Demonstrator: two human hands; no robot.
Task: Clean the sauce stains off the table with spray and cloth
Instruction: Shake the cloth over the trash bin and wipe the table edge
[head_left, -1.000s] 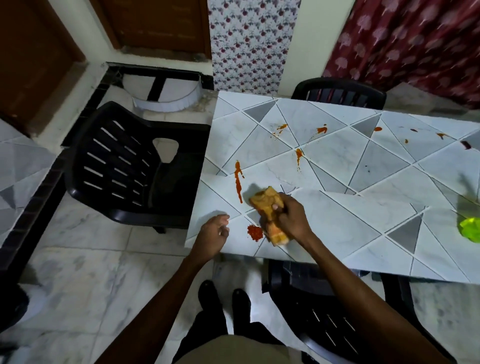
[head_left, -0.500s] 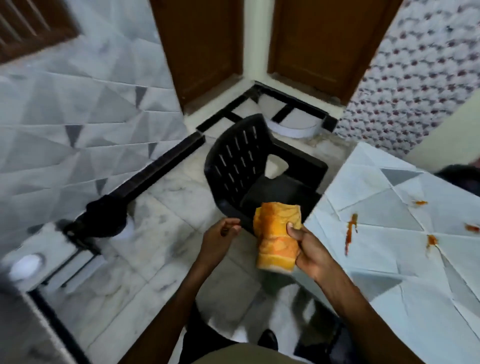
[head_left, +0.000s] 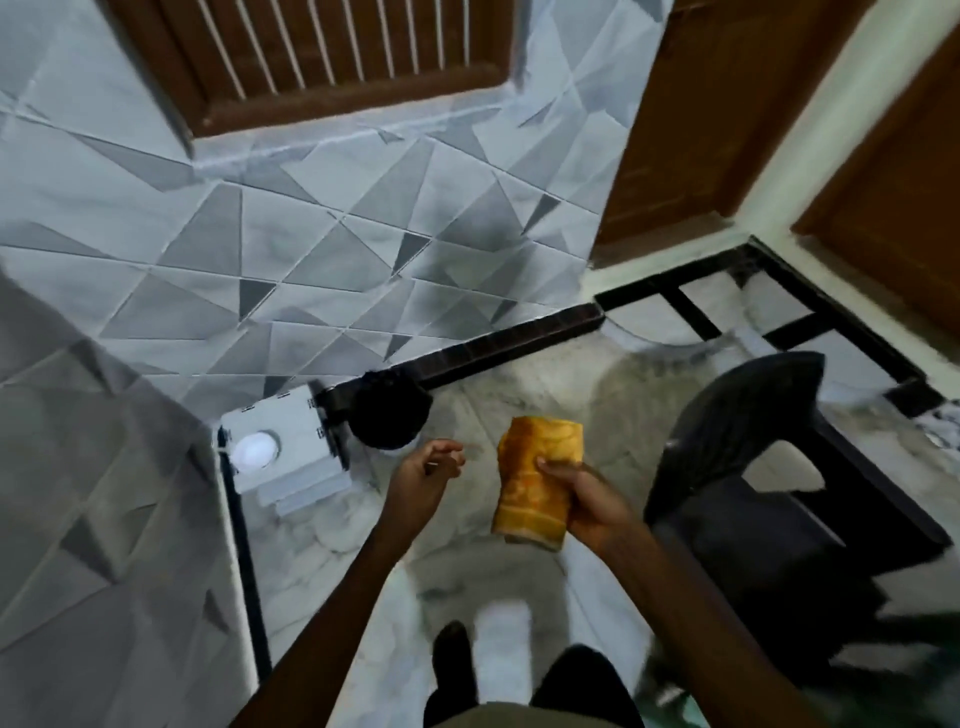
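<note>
Cloth first: folded and orange, it sits in my right hand, held upright in the air above the marble floor and touching nothing but my grip. My thumb presses on its front face and my fingers wrap round behind it, mostly out of sight, so it is pinched between them. My left hand hangs just beside it without touching it, fingers loosely curled and holding nothing. A black plastic chair stands to my right.

Neither the table nor the spray bottle shows from here, so I cannot say how many stains are left. The cloth has darker orange patches, and I cannot tell whether they are sauce or its own pattern.

I judge that no wiping is under way at this moment, with the cloth off any surface. The next move calls for turning toward the table. My free left hand could probably refold the cloth to a fresher face or fetch the spray before I press down.
</note>
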